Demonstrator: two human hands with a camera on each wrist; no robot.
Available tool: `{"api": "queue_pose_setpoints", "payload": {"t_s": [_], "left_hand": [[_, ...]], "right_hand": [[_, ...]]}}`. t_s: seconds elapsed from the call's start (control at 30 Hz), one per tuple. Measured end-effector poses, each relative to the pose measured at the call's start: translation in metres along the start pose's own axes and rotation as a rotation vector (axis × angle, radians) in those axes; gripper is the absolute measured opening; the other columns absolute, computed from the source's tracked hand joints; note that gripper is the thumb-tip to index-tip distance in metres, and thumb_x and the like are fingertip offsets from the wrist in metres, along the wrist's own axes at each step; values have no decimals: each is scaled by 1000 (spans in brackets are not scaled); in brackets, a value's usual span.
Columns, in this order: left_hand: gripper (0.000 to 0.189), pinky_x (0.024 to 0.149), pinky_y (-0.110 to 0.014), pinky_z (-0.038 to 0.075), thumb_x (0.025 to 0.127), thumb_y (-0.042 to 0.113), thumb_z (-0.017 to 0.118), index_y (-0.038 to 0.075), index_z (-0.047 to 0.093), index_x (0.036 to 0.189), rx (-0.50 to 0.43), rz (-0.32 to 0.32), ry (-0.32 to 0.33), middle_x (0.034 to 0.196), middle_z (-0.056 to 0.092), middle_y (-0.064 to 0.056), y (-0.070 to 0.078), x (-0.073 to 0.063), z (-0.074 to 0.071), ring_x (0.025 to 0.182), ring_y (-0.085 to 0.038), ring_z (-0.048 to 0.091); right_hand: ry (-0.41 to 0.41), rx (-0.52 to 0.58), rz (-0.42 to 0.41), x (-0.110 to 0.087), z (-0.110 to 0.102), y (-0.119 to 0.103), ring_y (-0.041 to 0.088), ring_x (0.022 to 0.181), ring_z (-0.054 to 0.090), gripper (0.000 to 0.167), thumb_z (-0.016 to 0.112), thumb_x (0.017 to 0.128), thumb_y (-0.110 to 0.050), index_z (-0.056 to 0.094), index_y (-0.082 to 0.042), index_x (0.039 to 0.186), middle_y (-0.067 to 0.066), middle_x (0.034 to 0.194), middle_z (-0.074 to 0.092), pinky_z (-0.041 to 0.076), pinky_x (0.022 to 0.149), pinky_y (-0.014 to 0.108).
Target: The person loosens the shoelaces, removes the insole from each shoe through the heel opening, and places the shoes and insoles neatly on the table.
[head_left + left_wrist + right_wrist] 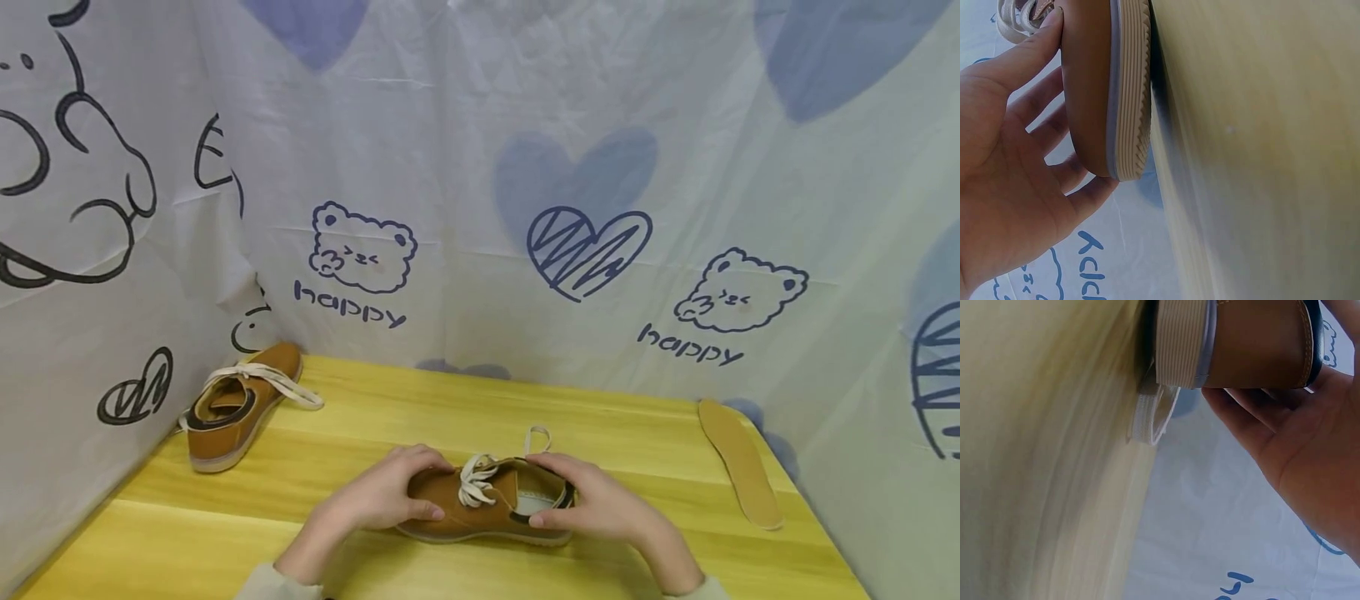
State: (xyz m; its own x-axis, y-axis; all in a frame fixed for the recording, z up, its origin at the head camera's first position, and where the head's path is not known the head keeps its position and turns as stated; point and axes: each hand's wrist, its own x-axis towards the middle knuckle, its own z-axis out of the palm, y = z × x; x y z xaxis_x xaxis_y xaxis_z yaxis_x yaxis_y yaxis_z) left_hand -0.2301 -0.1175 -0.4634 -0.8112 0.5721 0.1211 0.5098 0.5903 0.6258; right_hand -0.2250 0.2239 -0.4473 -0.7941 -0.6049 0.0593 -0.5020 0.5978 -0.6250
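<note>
A brown lace-up shoe (465, 518) lies sideways on the yellow wooden table, toe to the left. My left hand (386, 492) grips its toe end, thumb on the near side and fingers over the far side. At the heel, my right hand (600, 504) holds the collar between thumb and fingers. Cream laces (476, 483) are bunched over the tongue, and a lace loop (1147, 419) lies on the table beyond the shoe. The left wrist view shows the ribbed pale sole (1132, 94) right at the tabletop. Inside the shoe opening, a light-coloured bottom shows.
A second brown shoe (213, 440) with loose cream laces stands at the back left, near the curtain. A tan insole (738, 462) lies near the right edge of the table (225, 542). A white printed curtain (450, 167) hangs behind and along the sides.
</note>
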Motion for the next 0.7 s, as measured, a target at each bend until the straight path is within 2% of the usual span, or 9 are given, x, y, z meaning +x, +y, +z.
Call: {"api": "queue_pose_setpoints", "payload": {"t_s": [0.2,0.4,0.6,0.7], "left_hand": [[55,109,-57,45,85,38,86,15,67,132,11,8,6,133,64,-2,0,-1,2,126,-30,54],[54,109,-57,45,85,35,86,13,67,132,41,19,4,133,64,-2,3,0,-1,125,-31,55],[53,112,-55,43,86,28,85,12,67,134,88,34,-20,136,64,-4,3,7,-2,128,-31,56],[52,113,-55,42,88,25,84,11,66,134,108,37,-29,138,63,-4,3,10,-1,131,-32,54]], "right_hand": [[-21,35,25,-3,1,1,37,139,49,83,76,91,-54,47,-13,156,14,154,51,40,113,63],[-26,31,21,-3,0,3,36,141,48,80,75,91,-55,47,-18,156,12,155,51,39,114,61],[-58,71,-29,-8,-7,2,29,126,59,76,77,93,-47,48,-14,155,9,144,59,52,104,46],[-72,96,-42,-10,-11,3,30,124,60,76,80,92,-42,49,-12,154,10,144,59,54,100,40]]}}
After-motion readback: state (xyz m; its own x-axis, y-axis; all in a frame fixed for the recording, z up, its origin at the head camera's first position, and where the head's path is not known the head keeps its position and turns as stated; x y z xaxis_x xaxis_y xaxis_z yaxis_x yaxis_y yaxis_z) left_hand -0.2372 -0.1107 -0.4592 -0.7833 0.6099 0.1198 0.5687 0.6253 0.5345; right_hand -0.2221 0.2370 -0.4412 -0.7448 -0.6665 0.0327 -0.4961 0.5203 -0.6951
